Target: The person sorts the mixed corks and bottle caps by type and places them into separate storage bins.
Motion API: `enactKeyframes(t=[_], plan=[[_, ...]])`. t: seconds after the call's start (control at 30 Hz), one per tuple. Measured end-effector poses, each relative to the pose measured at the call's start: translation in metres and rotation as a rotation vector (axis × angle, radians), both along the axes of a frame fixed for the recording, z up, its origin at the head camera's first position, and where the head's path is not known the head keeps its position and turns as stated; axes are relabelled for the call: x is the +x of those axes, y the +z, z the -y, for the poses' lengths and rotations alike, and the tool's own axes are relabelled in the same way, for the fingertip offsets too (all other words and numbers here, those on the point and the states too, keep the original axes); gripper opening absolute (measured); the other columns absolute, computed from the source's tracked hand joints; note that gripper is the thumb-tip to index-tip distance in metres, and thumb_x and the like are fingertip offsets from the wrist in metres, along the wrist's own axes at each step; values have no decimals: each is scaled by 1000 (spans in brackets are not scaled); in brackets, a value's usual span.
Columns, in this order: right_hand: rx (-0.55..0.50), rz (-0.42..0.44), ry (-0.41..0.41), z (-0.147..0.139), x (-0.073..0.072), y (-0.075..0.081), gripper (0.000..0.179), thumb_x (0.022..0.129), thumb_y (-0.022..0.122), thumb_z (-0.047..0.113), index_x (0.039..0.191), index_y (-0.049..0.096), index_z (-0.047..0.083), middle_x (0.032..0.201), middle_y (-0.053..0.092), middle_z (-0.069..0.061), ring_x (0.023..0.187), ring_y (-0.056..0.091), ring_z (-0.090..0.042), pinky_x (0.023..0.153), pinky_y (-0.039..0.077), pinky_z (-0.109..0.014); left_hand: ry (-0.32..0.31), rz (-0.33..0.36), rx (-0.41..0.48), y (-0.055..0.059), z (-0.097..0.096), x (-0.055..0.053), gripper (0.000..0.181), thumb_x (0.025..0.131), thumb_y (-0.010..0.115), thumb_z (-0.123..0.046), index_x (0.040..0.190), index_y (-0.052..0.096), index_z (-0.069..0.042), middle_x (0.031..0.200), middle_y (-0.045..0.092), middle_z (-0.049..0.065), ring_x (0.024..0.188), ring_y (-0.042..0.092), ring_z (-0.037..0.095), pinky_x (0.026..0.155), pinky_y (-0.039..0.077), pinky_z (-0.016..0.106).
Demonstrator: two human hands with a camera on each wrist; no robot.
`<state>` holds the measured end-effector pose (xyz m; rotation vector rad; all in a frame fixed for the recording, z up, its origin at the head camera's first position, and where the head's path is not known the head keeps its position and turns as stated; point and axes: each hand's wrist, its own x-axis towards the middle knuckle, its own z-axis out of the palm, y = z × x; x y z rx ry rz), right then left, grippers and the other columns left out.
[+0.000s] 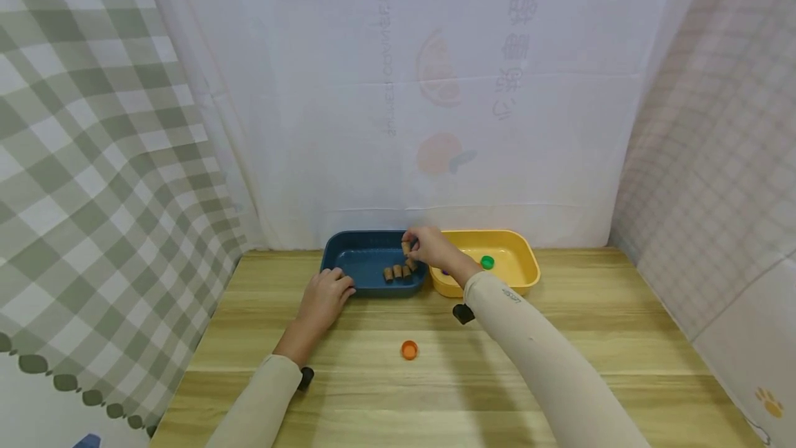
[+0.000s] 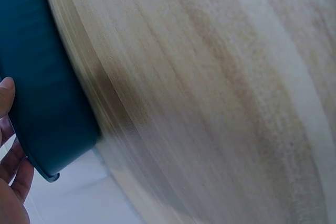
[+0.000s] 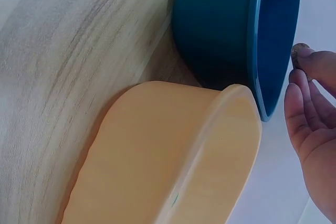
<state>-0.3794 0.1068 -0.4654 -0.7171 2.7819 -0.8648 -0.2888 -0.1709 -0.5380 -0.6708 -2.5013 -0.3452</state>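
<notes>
My right hand (image 1: 433,247) pinches a small brown cork (image 1: 406,248) between thumb and fingertips, over the right end of the blue tray (image 1: 373,293). In the right wrist view the held cork (image 3: 300,51) shows between thumb and fingers, close to the tray's rim. Several more corks (image 1: 397,272) stand in a row inside the tray, near its front right. My left hand (image 1: 325,294) grips the tray's front left corner. The left wrist view shows its thumb (image 2: 6,95) against the outer wall and the other fingers at the rim.
A yellow tray (image 1: 530,269) stands right beside the blue one, with a green bottle cap (image 1: 488,263) and a small purple piece inside, partly behind my right hand. An orange cap (image 1: 409,350) lies on the wooden table (image 1: 373,393). White cloth (image 1: 311,123) hangs behind the trays.
</notes>
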Motion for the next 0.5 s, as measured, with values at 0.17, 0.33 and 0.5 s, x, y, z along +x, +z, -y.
enactKeyframes(t=[0.17,0.33,0.5], plan=[[2,2,-2,1,-1,-2,30,94,71,-1,124,68,1,111,70,-12,90,66,-20,79,58,-32,-6,2,7,0,0,0,7,88,83,-19,88,76,-17,85,63,-2,73,54,19,64,43,33],[8,5,-7,1,-1,-4,30,94,71,0,124,68,2,110,70,-12,89,65,-19,79,58,-31,-11,19,11,1,0,0,5,89,82,-18,89,77,-17,86,64,-1,73,55,20,65,44,34],[9,15,-2,1,-1,-5,32,95,71,1,126,67,1,115,70,-13,90,66,-19,79,58,-32,-4,16,-1,1,0,0,6,88,82,-19,89,77,-16,86,64,-1,74,55,20,65,44,34]])
